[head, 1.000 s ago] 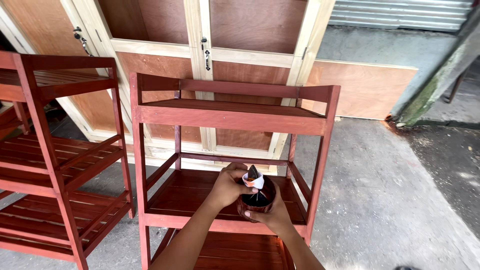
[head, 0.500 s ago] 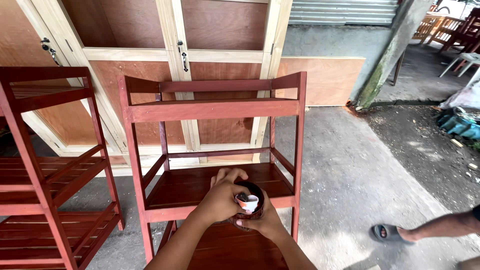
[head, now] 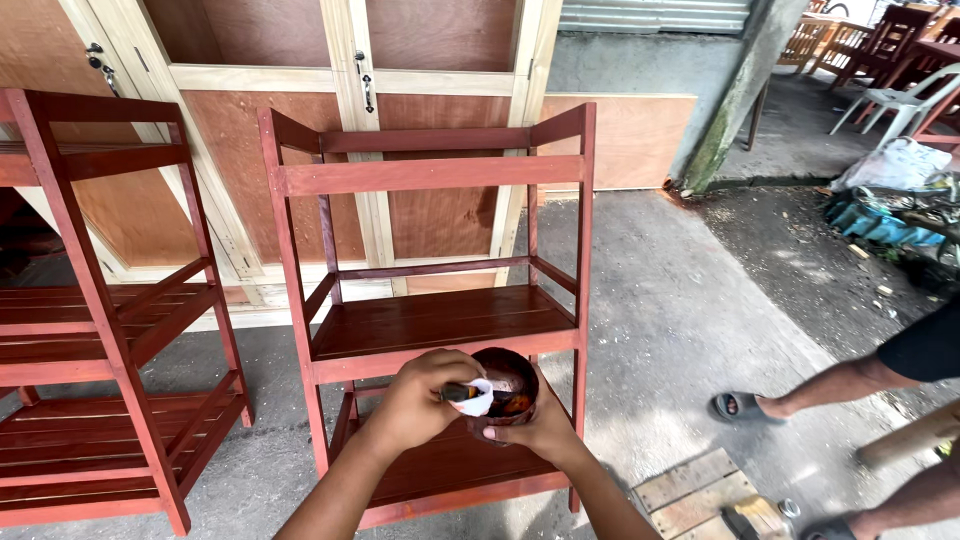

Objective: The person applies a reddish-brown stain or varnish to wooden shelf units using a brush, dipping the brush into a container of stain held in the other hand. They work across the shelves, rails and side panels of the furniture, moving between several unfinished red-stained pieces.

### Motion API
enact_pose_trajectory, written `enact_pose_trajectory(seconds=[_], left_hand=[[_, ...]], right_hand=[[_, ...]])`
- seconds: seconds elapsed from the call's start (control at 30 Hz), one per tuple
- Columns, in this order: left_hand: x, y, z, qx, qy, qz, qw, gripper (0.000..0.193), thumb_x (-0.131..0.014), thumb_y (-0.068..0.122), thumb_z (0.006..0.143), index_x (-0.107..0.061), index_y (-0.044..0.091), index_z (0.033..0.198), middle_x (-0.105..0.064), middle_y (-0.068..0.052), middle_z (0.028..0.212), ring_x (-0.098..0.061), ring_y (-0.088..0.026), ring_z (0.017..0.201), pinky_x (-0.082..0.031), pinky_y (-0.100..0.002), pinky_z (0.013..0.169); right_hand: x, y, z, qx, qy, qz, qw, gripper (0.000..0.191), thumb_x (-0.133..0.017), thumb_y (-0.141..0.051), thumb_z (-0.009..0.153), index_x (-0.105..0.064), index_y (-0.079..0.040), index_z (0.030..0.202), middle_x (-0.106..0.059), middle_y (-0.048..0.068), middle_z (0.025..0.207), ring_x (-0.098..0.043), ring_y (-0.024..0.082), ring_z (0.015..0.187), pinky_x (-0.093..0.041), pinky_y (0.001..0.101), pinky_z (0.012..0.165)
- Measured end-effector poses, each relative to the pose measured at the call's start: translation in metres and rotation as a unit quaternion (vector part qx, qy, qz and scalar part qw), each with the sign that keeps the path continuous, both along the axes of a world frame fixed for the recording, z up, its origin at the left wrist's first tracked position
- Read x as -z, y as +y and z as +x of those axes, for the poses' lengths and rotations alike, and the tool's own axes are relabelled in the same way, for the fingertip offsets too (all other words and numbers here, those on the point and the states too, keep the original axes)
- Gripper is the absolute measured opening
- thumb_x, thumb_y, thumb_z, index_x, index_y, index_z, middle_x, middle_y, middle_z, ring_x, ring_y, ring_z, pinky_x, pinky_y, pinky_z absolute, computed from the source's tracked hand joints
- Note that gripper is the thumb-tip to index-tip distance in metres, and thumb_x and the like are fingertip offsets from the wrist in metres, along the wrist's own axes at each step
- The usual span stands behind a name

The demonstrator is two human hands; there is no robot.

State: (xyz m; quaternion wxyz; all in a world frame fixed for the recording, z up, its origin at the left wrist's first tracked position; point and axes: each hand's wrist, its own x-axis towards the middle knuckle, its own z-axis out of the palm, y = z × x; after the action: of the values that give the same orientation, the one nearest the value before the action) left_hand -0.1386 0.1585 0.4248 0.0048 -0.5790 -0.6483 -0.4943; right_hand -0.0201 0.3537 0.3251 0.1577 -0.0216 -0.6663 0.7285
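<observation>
Outside on concrete, right hand (head: 545, 425) is gripping a stain cup (head: 505, 390); left hand (head: 420, 400) is pinching a rag (head: 477, 398) above it. Red shelf (head: 430, 320) already looks stained.

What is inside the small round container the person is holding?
Dark reddish-brown liquid, like wood stain, shows in the container. The left hand dips a white cloth in. Depth is hidden by cloth and rim; the right hand supports it underneath.

We hold a dark bowl (head: 507, 392) in our right hand (head: 545, 432); our left hand (head: 418, 400) dips a cloth-wrapped applicator (head: 470, 396) before a red shelf rack (head: 432, 175).
</observation>
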Motion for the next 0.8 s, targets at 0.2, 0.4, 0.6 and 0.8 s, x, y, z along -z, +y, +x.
enact_pose_trajectory(seconds=[0.2, 0.4, 0.6, 0.8], left_hand=[[0.018, -0.016, 0.046, -0.015, 0.202, 0.078, 0.976, 0.024, -0.082, 0.009, 0.075, -0.068, 0.008, 0.094, -0.072, -0.009, 0.114, -0.070, -0.031, 0.109, -0.056, -0.043, 0.097], [0.021, -0.035, 0.069, 0.005, 0.064, 0.018, 0.998, 0.039, -0.081, 0.005, 0.068, -0.076, 0.009, 0.106, -0.067, -0.009, 0.103, -0.068, -0.028, 0.099, -0.056, -0.041, 0.086], [0.017, -0.043, 0.056, 0.004, 0.074, -0.048, 0.996, 0.043, -0.073, 0.001, 0.063, -0.078, 0.011, 0.105, -0.067, -0.009, 0.105, -0.065, -0.027, 0.105, -0.055, -0.041, 0.089], [0.031, -0.050, 0.062, -0.031, 0.165, -0.009, 0.986, 0.038, -0.075, 0.008, 0.070, -0.078, 0.011, 0.108, -0.069, -0.009, 0.113, -0.062, -0.031, 0.107, -0.052, -0.045, 0.092]], right_hand=[[0.004, -0.015, 0.031, 0.039, 0.026, 0.042, 0.998, 0.101, -0.092, 0.002, 0.062, -0.039, -0.007, 0.148, -0.059, 0.007, 0.138, -0.057, 0.020, 0.130, -0.047, 0.0384, 0.111], [0.013, -0.035, 0.058, 0.016, -0.047, 0.027, 0.998, 0.102, -0.092, 0.000, 0.062, -0.039, -0.007, 0.149, -0.061, 0.009, 0.135, -0.060, 0.022, 0.126, -0.047, 0.0399, 0.110], [0.019, -0.043, 0.063, -0.001, -0.040, 0.017, 0.999, 0.107, -0.093, 0.000, 0.061, -0.035, -0.007, 0.151, -0.061, 0.008, 0.136, -0.058, 0.021, 0.129, -0.046, 0.0386, 0.112], [0.021, -0.028, 0.050, -0.045, -0.062, 0.023, 0.997, 0.108, -0.093, 0.002, 0.059, -0.038, -0.005, 0.152, -0.062, 0.009, 0.138, -0.059, 0.021, 0.130, -0.049, 0.0390, 0.111]])
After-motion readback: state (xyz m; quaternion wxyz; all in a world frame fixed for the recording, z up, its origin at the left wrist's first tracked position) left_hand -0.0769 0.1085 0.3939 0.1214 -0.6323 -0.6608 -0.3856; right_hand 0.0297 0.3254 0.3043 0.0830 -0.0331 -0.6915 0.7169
